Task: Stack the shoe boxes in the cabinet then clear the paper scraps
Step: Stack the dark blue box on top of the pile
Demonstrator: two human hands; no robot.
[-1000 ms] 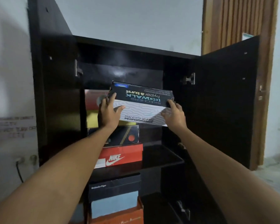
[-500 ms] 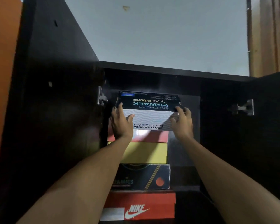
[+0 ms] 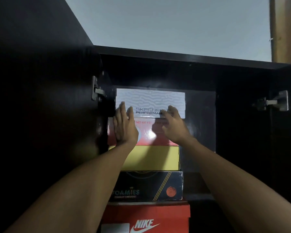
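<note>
Head view looks up into a dark wooden cabinet point(image 3: 158, 76), where the white cardboard shoe box with a wavy pattern and Skechers lettering point(image 3: 150, 102) sits at the top of a column of boxes, tucked against the left wall just under the cabinet's roof. Beneath it lie a red glossy box with white print point(image 3: 151, 133), a plain yellow box point(image 3: 153, 158), a black box with orange stripes point(image 3: 151, 185) and a red Nike box point(image 3: 146, 217). Both hands are flat against the fronts of the top boxes rather than gripping: the left hand point(image 3: 124, 126) has its fingers straight and pressed together, tips on the white box's lower left; the right hand point(image 3: 173, 126) is blurred, fingers loosely spread over the box's lower right edge. The push looks nearly finished, judging by how flush the fronts sit. The risk is in the height of the column: an uneven shove from one hand could skew the top box or shift the red one below it, and the stack might lean toward the empty right side of the shelf. No paper scraps are in sight
</note>
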